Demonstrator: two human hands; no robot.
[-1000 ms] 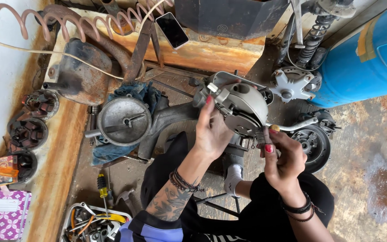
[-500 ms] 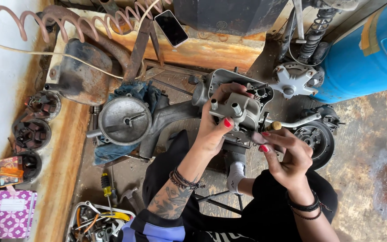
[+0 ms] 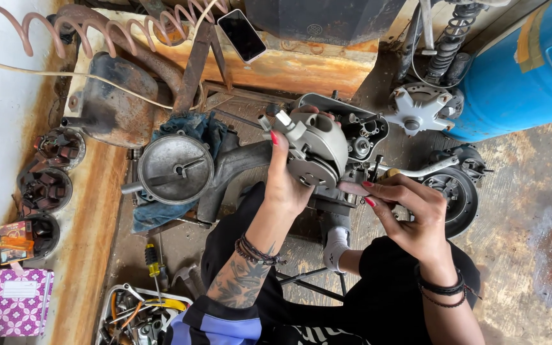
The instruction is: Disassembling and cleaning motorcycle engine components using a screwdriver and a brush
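I am looking down at the engine [image 3: 237, 163] lying on the floor [image 3: 531, 211], and I am taking it as my landmark. The blue drum [image 3: 519, 70] is standing well off to the engine's right, against the wall. A rusty tank [image 3: 113, 102] is sitting near the engine's left end, with a blue rag [image 3: 193, 128] tucked under the round metal cover [image 3: 175, 169] on the engine's left part. A finned hub [image 3: 420, 108] is lying near the engine's upper right, and a phone [image 3: 241, 35] is resting on the rusty ledge above it. A tool tray [image 3: 138, 316] is sitting below the engine's left side. My left hand [image 3: 289, 182] is gripping the grey housing [image 3: 317, 150], fingers wrapped closed around it, holding it up over the engine's right half. My right hand [image 3: 410, 214] is hovering just beside that housing, fingers pinching a small flat piece [image 3: 352, 188] against its lower edge.
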